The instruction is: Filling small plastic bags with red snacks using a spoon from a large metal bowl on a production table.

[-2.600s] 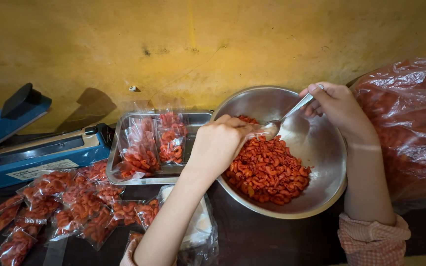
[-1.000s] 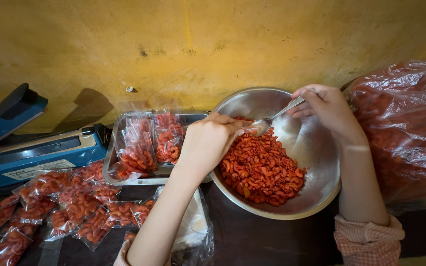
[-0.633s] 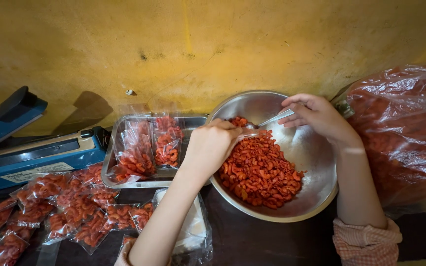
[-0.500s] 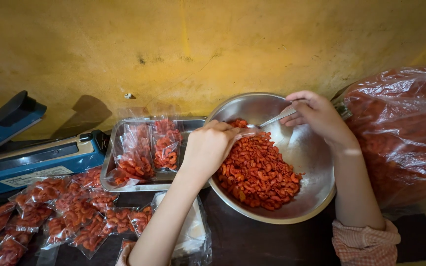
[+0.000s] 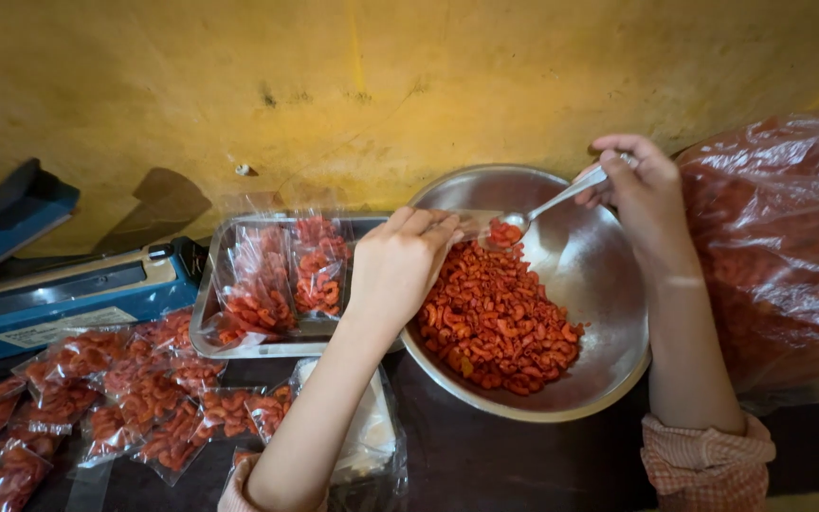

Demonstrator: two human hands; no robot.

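A steel bowl (image 5: pixel 609 313) holds a heap of small red-orange snack pieces (image 5: pixel 495 318). My left hand (image 5: pixel 400 265) is at the bowl's left rim, fingers pinched on a small clear plastic bag (image 5: pixel 471 226) held over the heap. My right hand (image 5: pixel 642 190) grips the handle of a metal spoon (image 5: pixel 552 204) above the bowl. The spoon's loaded tip is at the mouth of the bag.
A steel tray (image 5: pixel 210 327) left of the bowl holds filled clear packets (image 5: pixel 286 275). More filled packets (image 5: pixel 116 398) lie on the dark table. A blue heat sealer (image 5: pixel 59 294) stands at far left. A large plastic sack of red pieces (image 5: pixel 779 246) fills the right. A stack of clear bags (image 5: pixel 367 441) lies under my left arm.
My right hand has lifted a spoonful from the heap and brought the spoon to the bag's mouth. My left hand stays at the bowl's rim.
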